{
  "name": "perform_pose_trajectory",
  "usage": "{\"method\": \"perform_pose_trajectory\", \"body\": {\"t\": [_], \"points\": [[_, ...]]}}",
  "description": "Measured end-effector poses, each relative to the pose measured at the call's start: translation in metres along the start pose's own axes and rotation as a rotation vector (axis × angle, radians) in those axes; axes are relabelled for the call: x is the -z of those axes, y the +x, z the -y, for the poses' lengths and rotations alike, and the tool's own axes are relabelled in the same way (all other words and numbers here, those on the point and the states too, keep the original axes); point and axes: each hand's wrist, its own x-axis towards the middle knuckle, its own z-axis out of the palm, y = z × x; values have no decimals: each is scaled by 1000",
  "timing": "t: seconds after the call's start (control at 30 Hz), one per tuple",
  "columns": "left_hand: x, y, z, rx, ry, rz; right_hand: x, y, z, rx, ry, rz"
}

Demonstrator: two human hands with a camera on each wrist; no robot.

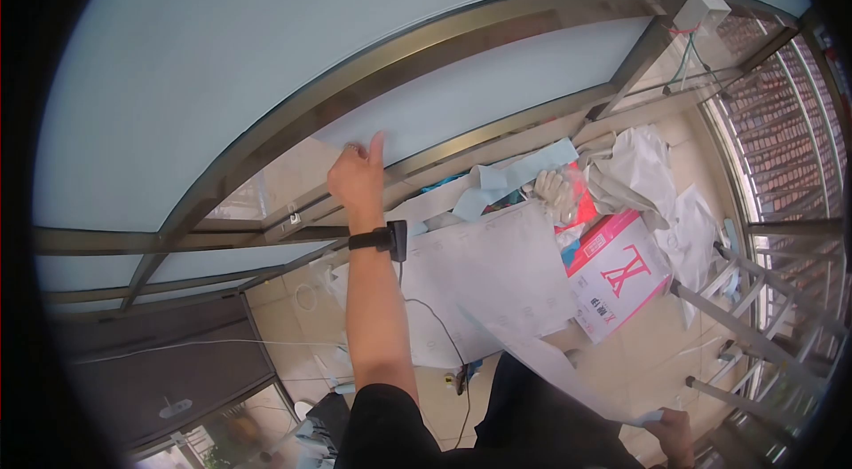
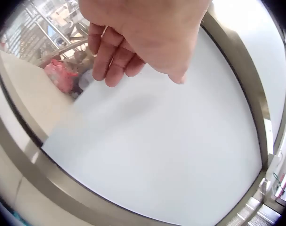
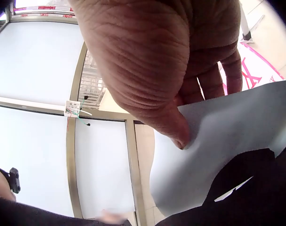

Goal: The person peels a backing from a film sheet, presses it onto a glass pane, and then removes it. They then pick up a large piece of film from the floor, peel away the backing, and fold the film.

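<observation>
A large white sheet [image 1: 506, 274] runs from the window glass down to my lap. My left hand [image 1: 358, 176] is raised to the pane and pinches the sheet's upper corner against the glass, one finger pointing up. In the left wrist view the left hand [image 2: 133, 42] has its other fingers curled at the edge of the sheet [image 2: 157, 141]. My right hand [image 1: 674, 429] is low at the right and grips the sheet's bottom end. In the right wrist view its thumb [image 3: 178, 134] presses the sheet [image 3: 227, 141] against the fingers.
A metal window frame [image 1: 293, 118] divides the frosted panes. On the tiled floor lie a red and white carton [image 1: 621, 274], crumpled paper and plastic [image 1: 648, 167] and gloves [image 1: 555, 189]. A metal ladder [image 1: 763, 309] stands at the right. A white junction box [image 1: 701, 12] sits on the frame.
</observation>
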Motion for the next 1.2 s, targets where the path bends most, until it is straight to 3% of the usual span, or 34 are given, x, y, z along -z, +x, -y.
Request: {"method": "perform_pose_trajectory", "body": {"t": [0.13,0.3,0.37,0.5,0.7,0.77,0.93,1.2], "points": [[3,16,-26,23,121,32,-2,3,-7,12,29,-41],[-2,19,-18,20,153,49,2,0,-3,-16,3,-51],[-5,17,-10,-93,171,-55,3,-1,-4,-5,-9,-50],[-10,15,9,-145,74,-104,4,-3,-9,-1,36,-62],[2,16,-1,-134,5,-52,4,-2,-21,-18,77,-67],[8,18,-7,-85,125,33,5,-1,-23,-21,94,-58],[-4,15,1,-68,147,-6,7,3,-22,52,10,-70],[-2,15,-47,-213,124,-9,14,0,-31,-21,74,-88]]}}
